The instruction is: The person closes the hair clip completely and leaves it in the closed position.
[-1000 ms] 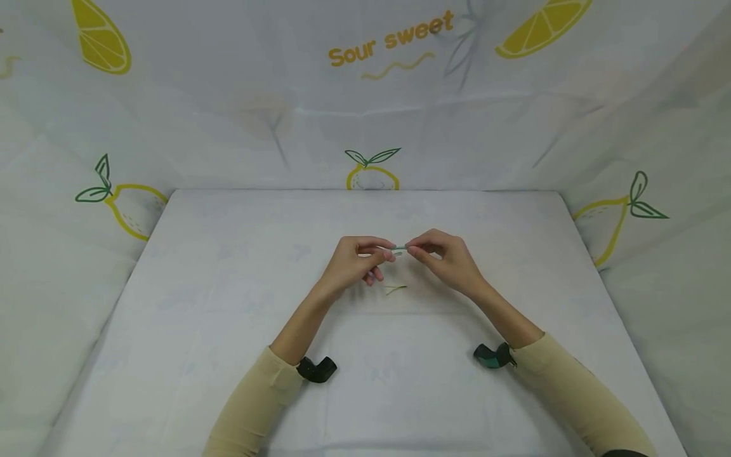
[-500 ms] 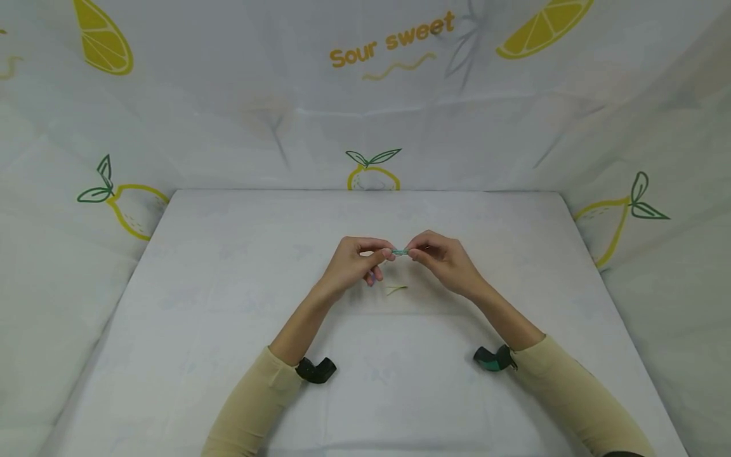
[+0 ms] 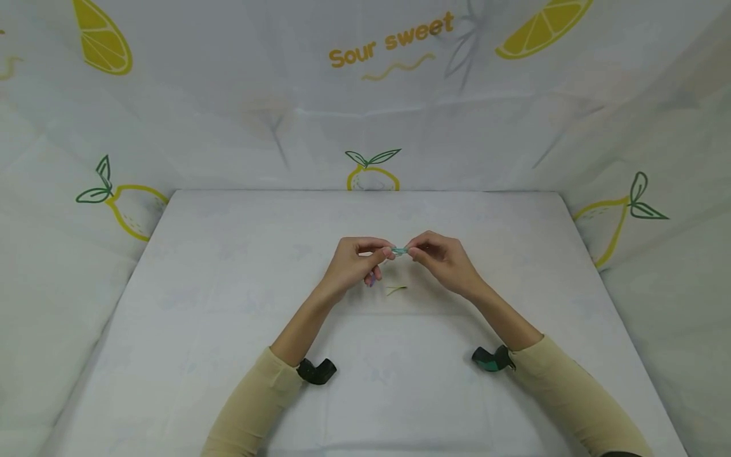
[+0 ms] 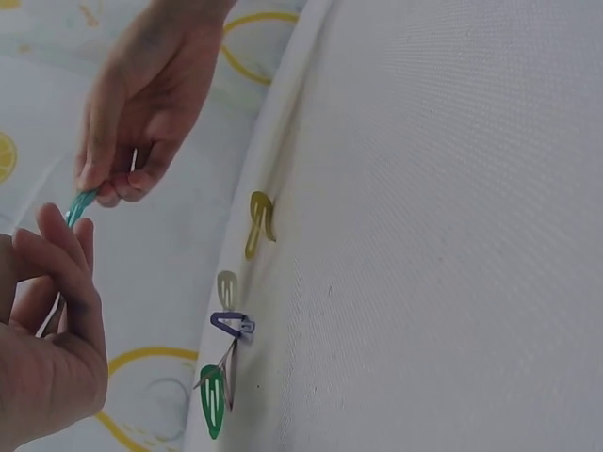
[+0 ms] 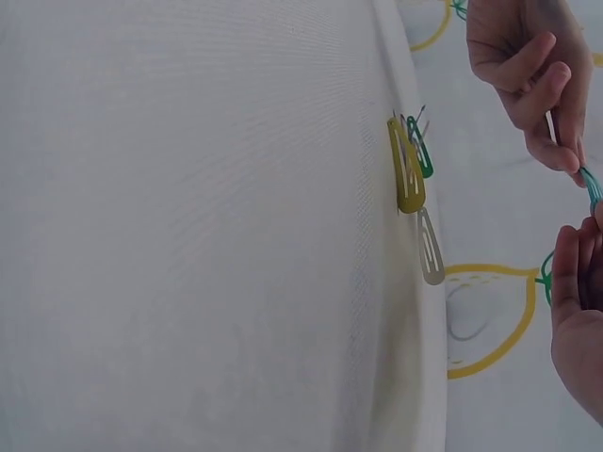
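Observation:
Both hands meet above the table, with a small teal hair clip stretched between their fingertips. My left hand pinches its left end between thumb and forefinger, the other fingers loosely bent. The right hand pinches the other end. In the left wrist view the teal hair clip shows between the left hand and the right hand. Fingertips cover both ends, so whether it is snapped open cannot be told. Below the hands, a yellow hair clip lies on the table.
Also on the table lie a beige hair clip, a purple hair clip and a green hair clip, close together. A thin brown piece is beside the green one. Lemon-print cloth surrounds the table.
The teal clip has turned: a second ago it looked thin and edge-on, now more of it shows. The right hand has shifted slightly left. The clip on the table has stayed put.

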`<control>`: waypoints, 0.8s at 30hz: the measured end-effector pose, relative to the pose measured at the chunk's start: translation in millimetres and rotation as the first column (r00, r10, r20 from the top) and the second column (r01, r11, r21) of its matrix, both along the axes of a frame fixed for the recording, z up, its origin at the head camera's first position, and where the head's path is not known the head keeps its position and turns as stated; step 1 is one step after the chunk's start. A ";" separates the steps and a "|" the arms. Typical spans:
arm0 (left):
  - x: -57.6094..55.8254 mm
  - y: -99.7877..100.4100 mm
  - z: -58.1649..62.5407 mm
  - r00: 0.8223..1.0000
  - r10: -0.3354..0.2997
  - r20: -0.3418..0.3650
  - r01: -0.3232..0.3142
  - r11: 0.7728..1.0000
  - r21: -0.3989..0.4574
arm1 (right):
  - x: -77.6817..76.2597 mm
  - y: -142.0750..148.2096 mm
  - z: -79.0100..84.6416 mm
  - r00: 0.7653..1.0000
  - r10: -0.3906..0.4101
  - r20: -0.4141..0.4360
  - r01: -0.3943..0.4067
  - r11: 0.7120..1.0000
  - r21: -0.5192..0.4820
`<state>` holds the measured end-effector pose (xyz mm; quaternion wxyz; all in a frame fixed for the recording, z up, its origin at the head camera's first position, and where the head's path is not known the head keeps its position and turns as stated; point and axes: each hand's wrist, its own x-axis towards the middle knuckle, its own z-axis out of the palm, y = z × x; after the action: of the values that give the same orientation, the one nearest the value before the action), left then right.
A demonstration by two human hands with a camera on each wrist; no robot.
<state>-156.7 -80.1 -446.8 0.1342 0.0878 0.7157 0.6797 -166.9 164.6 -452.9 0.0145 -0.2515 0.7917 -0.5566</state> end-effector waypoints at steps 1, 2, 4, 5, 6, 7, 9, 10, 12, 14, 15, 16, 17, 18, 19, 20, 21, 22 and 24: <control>0.0 -0.1 -0.4 1.000 0.002 -0.001 -0.002 1.000 0.002 | 0.1 -0.2 0.2 1.000 -0.002 0.001 0.002 1.000 0.000; -0.2 -0.2 -0.8 1.000 0.005 -0.004 -0.005 1.000 0.003 | 0.2 -0.3 0.3 1.000 -0.002 0.003 0.002 1.000 -0.002; -0.5 -0.4 -2.0 1.000 0.009 -0.011 -0.009 1.000 0.005 | 0.5 -0.6 0.7 1.000 -0.002 0.010 0.002 1.000 -0.007; -0.5 -0.6 -2.2 1.000 0.011 -0.017 -0.011 1.000 0.006 | 0.4 -0.6 0.6 1.000 -0.002 0.013 0.002 1.000 -0.011; -0.6 -0.8 -2.8 1.000 0.014 -0.022 -0.014 1.000 0.007 | 0.5 -0.6 0.5 1.000 0.000 0.016 0.001 1.000 -0.015; -0.6 -0.9 -3.2 0.999 0.018 -0.032 -0.017 1.000 0.010 | 0.5 -0.7 0.6 1.000 0.000 0.019 0.001 1.000 -0.018; -0.7 -1.4 -3.7 0.998 0.025 -0.052 -0.025 1.000 0.012 | 0.5 -0.8 0.9 1.000 0.000 0.029 0.000 1.000 -0.023; -0.6 -1.7 -3.8 0.998 0.029 -0.062 -0.028 1.000 0.015 | 0.3 -0.6 0.7 0.999 0.000 0.034 0.001 1.000 -0.025; -0.6 -2.2 -3.7 0.996 0.037 -0.079 -0.036 0.999 0.019 | 0.5 -0.5 1.4 0.999 -0.001 0.050 0.003 1.000 -0.029; -0.7 -2.6 -3.1 0.995 0.044 -0.089 -0.042 0.999 0.019 | 0.6 -0.2 2.1 0.998 -0.004 0.065 0.006 1.000 -0.031; -0.7 -2.8 -2.9 0.995 0.047 -0.090 -0.045 0.999 0.019 | 0.5 0.1 1.9 0.998 -0.005 0.069 0.008 0.999 -0.031; -0.7 -3.0 -2.6 0.995 0.049 -0.091 -0.047 0.999 0.019 | 0.6 0.2 2.0 0.997 -0.007 0.071 0.009 1.000 -0.030; -0.6 -3.2 -2.5 0.994 0.050 -0.093 -0.048 0.999 0.019 | 0.8 0.3 2.3 0.997 -0.008 0.074 0.010 1.000 -0.029; -0.5 -3.3 -2.5 0.994 0.051 -0.095 -0.049 0.999 0.021 | 0.8 0.5 2.0 0.997 -0.009 0.075 0.011 1.000 -0.028; -0.5 -3.5 -2.6 0.994 0.051 -0.099 -0.049 0.999 0.024 | 0.8 0.6 1.9 0.997 -0.010 0.075 0.012 1.000 -0.027; -0.5 -3.8 -2.8 0.993 0.050 -0.107 -0.047 0.998 0.029 | 0.8 0.6 1.7 0.997 -0.012 0.076 0.014 1.000 -0.026; -0.6 -3.9 -3.1 0.992 0.049 -0.114 -0.046 0.998 0.033 | 1.0 0.6 1.7 0.997 -0.013 0.079 0.015 1.000 -0.026; -0.7 -4.0 -3.4 0.991 0.048 -0.121 -0.044 0.998 0.038 | 1.1 0.6 1.7 0.996 -0.015 0.085 0.017 1.000 -0.026; -1.0 -4.4 -4.1 0.989 0.047 -0.137 -0.041 0.998 0.046 | 1.7 0.7 2.3 0.995 -0.015 0.100 0.018 0.999 -0.026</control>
<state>-157.7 -84.5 -450.9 0.0675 0.1216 0.7104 0.6899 -165.1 165.3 -450.6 0.0460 -0.2169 0.7845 -0.5791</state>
